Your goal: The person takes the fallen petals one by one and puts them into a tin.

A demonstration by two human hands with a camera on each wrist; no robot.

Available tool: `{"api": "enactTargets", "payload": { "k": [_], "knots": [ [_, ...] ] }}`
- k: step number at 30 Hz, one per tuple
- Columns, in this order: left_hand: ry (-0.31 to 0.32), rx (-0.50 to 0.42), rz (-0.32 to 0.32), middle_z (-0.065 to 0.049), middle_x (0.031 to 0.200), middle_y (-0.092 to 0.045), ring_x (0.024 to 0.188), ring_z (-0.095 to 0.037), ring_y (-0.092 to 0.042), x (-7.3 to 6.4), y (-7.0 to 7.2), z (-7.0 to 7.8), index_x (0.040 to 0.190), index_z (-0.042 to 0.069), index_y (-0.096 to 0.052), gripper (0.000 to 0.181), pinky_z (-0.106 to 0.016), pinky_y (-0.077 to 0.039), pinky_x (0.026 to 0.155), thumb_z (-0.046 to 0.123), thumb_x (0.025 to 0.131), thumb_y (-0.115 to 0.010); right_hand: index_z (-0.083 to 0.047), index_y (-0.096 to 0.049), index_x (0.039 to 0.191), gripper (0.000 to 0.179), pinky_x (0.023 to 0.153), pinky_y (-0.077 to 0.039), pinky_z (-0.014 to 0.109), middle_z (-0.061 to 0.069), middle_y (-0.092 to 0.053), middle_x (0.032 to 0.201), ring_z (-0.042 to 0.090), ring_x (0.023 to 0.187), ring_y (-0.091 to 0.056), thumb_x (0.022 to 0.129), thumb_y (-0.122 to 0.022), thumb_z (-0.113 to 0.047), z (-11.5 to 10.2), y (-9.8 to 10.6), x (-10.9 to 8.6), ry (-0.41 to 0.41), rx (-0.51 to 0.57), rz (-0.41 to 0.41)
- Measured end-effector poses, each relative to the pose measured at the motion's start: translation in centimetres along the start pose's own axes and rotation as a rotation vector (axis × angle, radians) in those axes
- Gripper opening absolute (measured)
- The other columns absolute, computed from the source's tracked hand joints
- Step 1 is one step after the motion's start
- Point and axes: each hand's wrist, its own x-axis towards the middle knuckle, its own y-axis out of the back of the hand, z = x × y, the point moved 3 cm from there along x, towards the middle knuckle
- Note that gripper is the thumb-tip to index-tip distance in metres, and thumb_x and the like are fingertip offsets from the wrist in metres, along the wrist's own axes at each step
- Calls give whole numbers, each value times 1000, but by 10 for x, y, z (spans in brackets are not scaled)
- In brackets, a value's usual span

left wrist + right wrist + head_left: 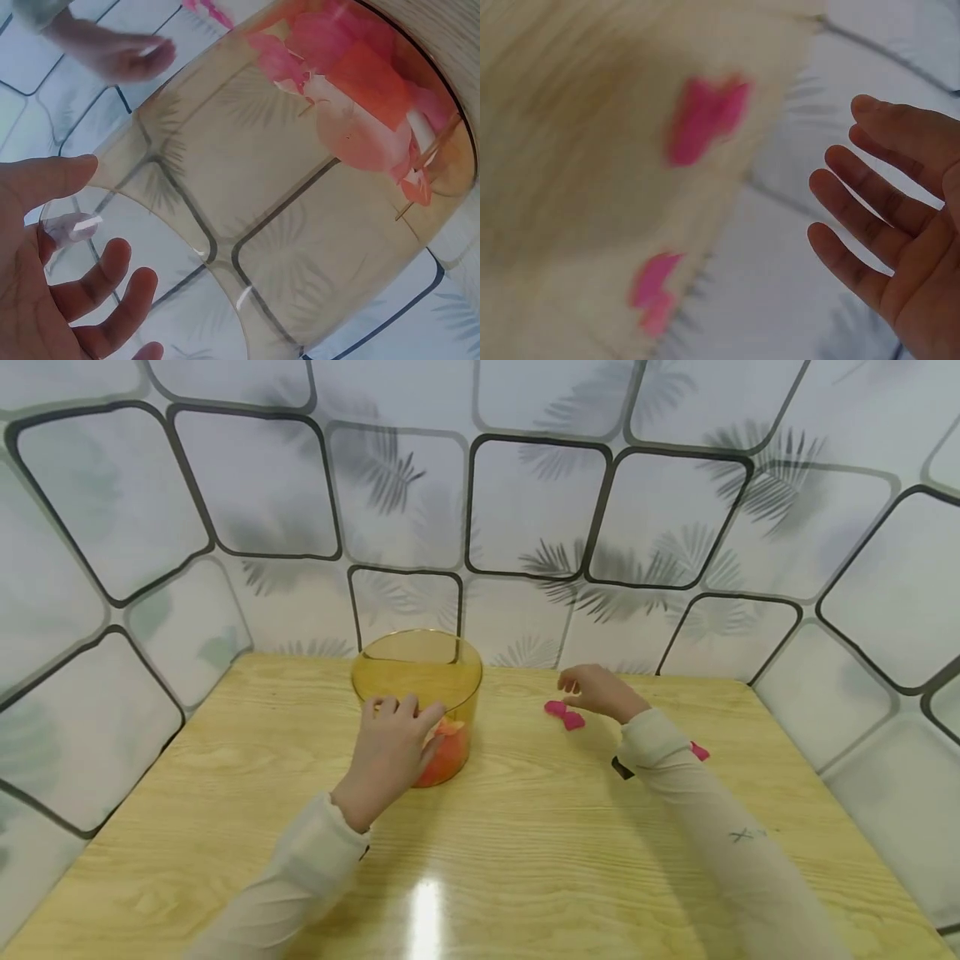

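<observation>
A see-through amber bin (468, 693) stands upright at the back of the table, with pink and orange paper-like pieces (360, 82) lying in its bottom. My left hand (390, 752) is at the near side of the bin by its rim, fingers loosely bent and spread; whether it touches the plastic I cannot tell. Over the table's right side hovers my right hand (600, 692), its fingers relaxed with nothing between them. Just below it lies a small bright pink piece (564, 714), pinched in the middle like a bow. The right wrist view shows pink pieces blurred, apart from the fingers (855, 255).
Beside the right forearm lie a dark piece (622, 767) and another pink piece (700, 750), partly hidden by the sleeve. A patterned white wall covering (540, 510) rises behind and at both sides of the wooden table (510, 843).
</observation>
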Motion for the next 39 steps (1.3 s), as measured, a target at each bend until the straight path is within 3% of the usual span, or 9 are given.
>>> {"api": "enactTargets", "payload": {
  "k": [4, 9, 16, 21, 24, 28, 31, 33, 39],
  "knots": [
    [5, -7, 5, -5, 75, -53, 69, -30, -57, 0, -1, 1, 96, 18, -57, 32, -48, -45, 80, 30, 75, -78, 6, -64, 100, 23, 81, -52, 43, 21, -66, 99, 34, 91, -63, 83, -67, -10, 30, -22, -3, -52, -38, -89],
    [5, -8, 11, -4, 74, -52, 69, -29, -56, 0, -1, 2, 96, 18, -57, 32, -48, -45, 79, 30, 75, -78, 2, -66, 92, 22, 78, -52, 41, 18, -67, 94, 30, 86, -62, 78, -73, -13, 46, -35, -5, -57, -33, -133],
    [3, -10, 10, -5, 76, -54, 70, -30, -57, -1, -2, 4, 96, 18, -56, 33, -48, -45, 80, 29, 75, -78, -2, -64, 79, 14, 70, -50, 34, 12, -64, 81, 21, 75, -59, 75, -75, -10, 50, -37, -9, -16, -31, -128],
    [2, -14, 16, -6, 77, -55, 70, -30, -57, 0, -1, 4, 96, 18, -56, 32, -48, -45, 80, 29, 75, -78, -3, -63, 74, 11, 63, -46, 28, 8, -61, 73, 16, 68, -54, 74, -74, -5, 54, -32, -15, -20, -12, -184],
    [6, -6, 14, -5, 77, -55, 71, -30, -57, -1, -1, 4, 96, 18, -57, 31, -48, -45, 80, 30, 76, -78, -5, -63, 75, 10, 63, -47, 31, 7, -61, 75, 17, 69, -54, 77, -72, -9, 61, -28, -16, -5, 7, -223],
    [7, 6, 11, -4, 77, -53, 71, -29, -57, -1, -1, 3, 96, 18, -58, 31, -47, -45, 80, 32, 76, -77, -11, -62, 74, 16, 60, -44, 28, 3, -61, 74, 14, 66, -51, 83, -71, -21, 75, -24, -16, 67, 26, -184],
    [5, 10, 11, -4, 76, -52, 71, -29, -56, -1, 0, 3, 96, 18, -58, 32, -47, -45, 80, 32, 75, -78, -11, -63, 72, 16, 58, -41, 27, 3, -60, 71, 12, 62, -47, 84, -70, -19, 61, -10, -15, 78, 9, -116],
    [5, 10, 9, -4, 76, -52, 70, -29, -56, -1, 0, 3, 96, 18, -58, 32, -47, -45, 80, 32, 75, -78, -6, -63, 72, 13, 58, -41, 29, 6, -61, 69, 14, 61, -47, 83, -69, -9, 32, 9, -15, 58, -23, -74],
    [10, -1, 4, -5, 75, -53, 70, -29, -56, 1, 1, 1, 97, 18, -59, 32, -48, -45, 80, 30, 75, -78, -6, -65, 78, 6, 70, -50, 35, 5, -66, 74, 16, 70, -58, 83, -68, -7, -41, 57, 4, 161, -18, 125]
  ]
}}
